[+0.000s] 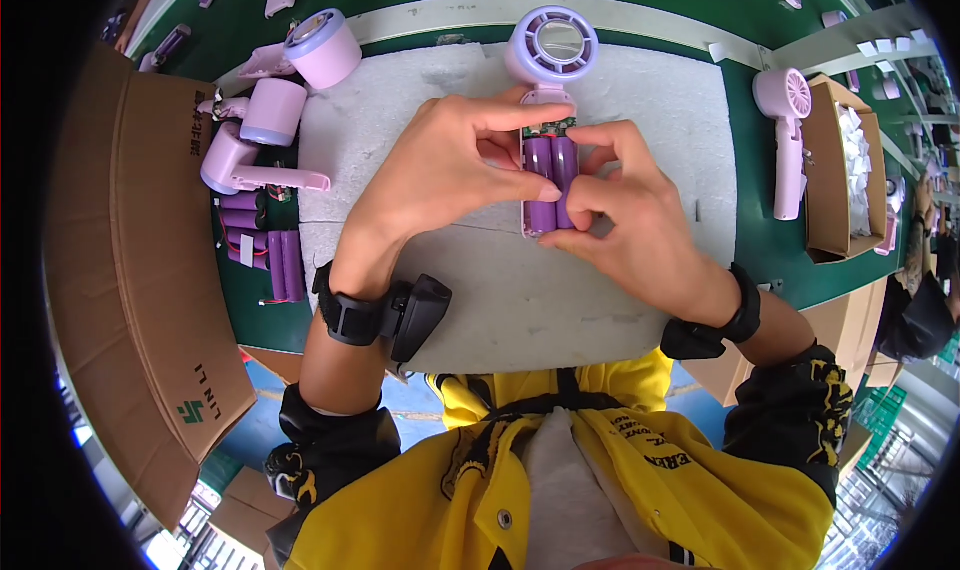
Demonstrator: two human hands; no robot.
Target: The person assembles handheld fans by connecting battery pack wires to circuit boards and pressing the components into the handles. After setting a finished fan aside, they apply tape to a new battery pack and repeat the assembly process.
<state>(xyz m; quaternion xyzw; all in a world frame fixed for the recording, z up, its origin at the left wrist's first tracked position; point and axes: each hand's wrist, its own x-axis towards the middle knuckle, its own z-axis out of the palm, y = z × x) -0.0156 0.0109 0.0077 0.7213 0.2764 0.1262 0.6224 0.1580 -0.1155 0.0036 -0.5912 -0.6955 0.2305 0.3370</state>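
A pink and lilac handheld fan (552, 75) lies on the pale foam mat (430, 270), its round head pointing away from me. Its handle is uncovered, showing a purple two-cell battery pack (540, 160) below a small green circuit board (552, 128). My left hand (440, 165) grips the handle from the left, its index finger across the board end and its thumb pressed on the cells. From the right, my right hand (635, 205) has its fingers closed against the pack's right side and lower end. The handle's far edges are partly hidden by my fingers.
Several fan parts (275, 110) and spare purple battery packs (285, 265) lie left of the mat. A large cardboard box (150, 260) stands beyond them. On the right are another fan (788, 140) and a small open box (835, 240) with white pieces, on the green bench.
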